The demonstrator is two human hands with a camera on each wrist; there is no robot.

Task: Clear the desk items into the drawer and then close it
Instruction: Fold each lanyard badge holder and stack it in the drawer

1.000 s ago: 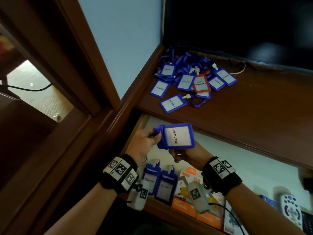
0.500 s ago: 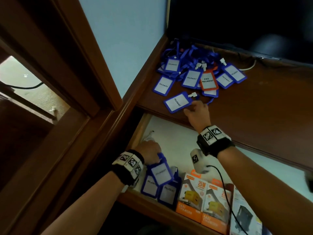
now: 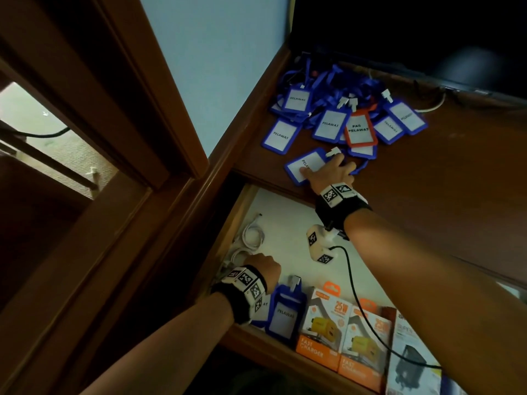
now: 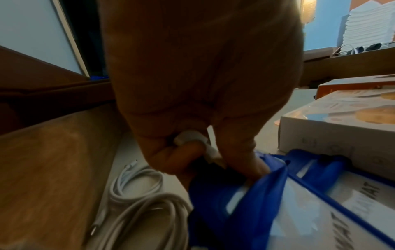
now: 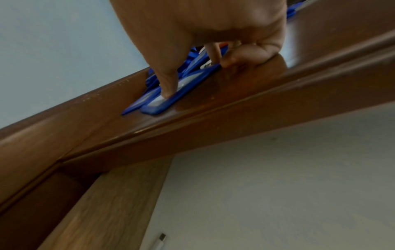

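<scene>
Most of the blue badge holders lie heaped on the desk; a few sit in the open drawer, so plenty remains and it is not yet closed. The right hand presses the nearest holder, thumb flat on it in the right wrist view. The left hand hides its grip from the head camera; its wrist view shows fingers pinching a holder's clip in the drawer.

Two fast-charger boxes — one orange-framed badge.
</scene>
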